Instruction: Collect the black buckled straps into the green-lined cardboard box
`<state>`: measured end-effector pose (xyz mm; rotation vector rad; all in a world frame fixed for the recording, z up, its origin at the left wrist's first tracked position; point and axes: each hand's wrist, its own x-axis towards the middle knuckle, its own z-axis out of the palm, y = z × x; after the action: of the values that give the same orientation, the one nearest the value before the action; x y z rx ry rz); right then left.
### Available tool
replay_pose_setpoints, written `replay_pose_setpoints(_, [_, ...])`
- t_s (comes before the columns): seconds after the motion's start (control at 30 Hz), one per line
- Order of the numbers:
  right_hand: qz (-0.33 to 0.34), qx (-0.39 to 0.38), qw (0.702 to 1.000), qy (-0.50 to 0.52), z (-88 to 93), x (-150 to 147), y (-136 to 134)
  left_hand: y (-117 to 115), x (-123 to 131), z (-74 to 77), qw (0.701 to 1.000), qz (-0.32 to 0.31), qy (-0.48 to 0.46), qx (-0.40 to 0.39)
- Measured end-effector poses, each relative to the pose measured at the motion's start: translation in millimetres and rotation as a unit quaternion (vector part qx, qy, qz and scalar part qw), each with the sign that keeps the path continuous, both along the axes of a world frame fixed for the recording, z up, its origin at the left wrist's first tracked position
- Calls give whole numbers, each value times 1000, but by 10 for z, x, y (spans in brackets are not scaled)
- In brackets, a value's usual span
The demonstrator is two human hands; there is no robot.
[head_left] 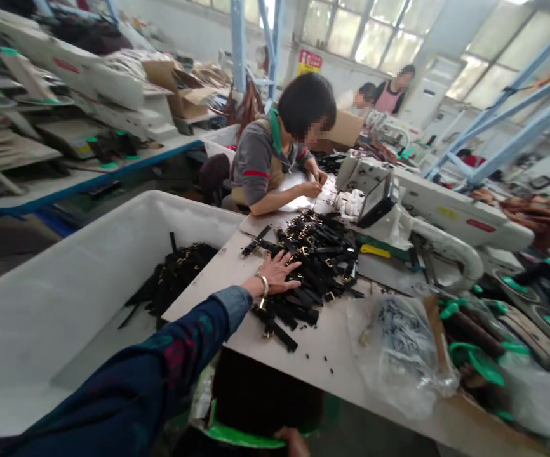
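Note:
My left hand (279, 273), with its fingers spread, lies on a heap of black buckled straps (322, 254) on the table. A silver bracelet (263, 291) circles that wrist. Below the table edge, my right hand (293, 441) is closed over the green rim of a dark-inside box (244, 437); only part of this hand shows at the bottom of the view. The box's mouth sits beneath the table's front edge, under the straps. A single strap (282, 337) sticks out of the heap toward that edge.
A large white bin (89, 238) at left holds more black straps (180, 273). Across the table (275, 360), a co-worker (265, 158) works at a sewing machine (370, 178). A clear plastic bag (394, 343) and thread spools (477, 365) lie at right.

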<state>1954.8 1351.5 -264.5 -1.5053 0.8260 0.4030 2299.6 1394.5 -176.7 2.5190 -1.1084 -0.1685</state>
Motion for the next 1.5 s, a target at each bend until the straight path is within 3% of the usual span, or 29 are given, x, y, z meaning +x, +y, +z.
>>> replay_pose_setpoints(0.07, [-55,7,998,30,-77,70,101,-57,72,-60,1000,0,4,1])
replay_pose_setpoints(0.17, [-169,55,981,75,-84,78,258,-62,-58,-71,1000,-5,-2,-2])
replay_pose_setpoints(0.27, [-327,140,928,115,-6,35,363,35,-344,-45,1000,-14,-5,-3])
replay_pose_setpoints(0.37, [-401,172,892,118,89,-12,424,167,-668,-33,1000,-14,-7,0])
replay_pose_setpoints(0.53, [-419,173,884,115,180,-120,489,381,-1115,-47,1000,-20,-4,11])
replay_pose_setpoints(0.77, [-439,191,869,121,111,-333,503,663,-1623,-38,999,-42,10,21])
replay_pose_setpoints(0.87, [-427,194,875,122,84,-392,472,758,-1779,-27,998,-58,19,25])
replay_pose_setpoints(1.1, [-482,203,845,111,141,-367,401,928,-2091,-57,992,-114,43,34])
replay_pose_setpoints(1.2, [-484,197,846,110,160,-366,376,992,-2155,39,984,-153,73,60])
replay_pose_setpoints(1.27, [-483,205,846,90,145,-391,368,939,-2101,168,976,-184,82,80])
replay_pose_setpoints(1.33, [-478,212,850,66,110,-429,367,744,-1977,300,970,-213,77,86])
replay_pose_setpoints(1.4, [-461,198,863,59,66,-470,369,408,-1822,381,967,-238,64,69])
replay_pose_setpoints(1.5, [-419,156,892,74,2,-531,356,-200,-1630,361,957,-284,52,29])
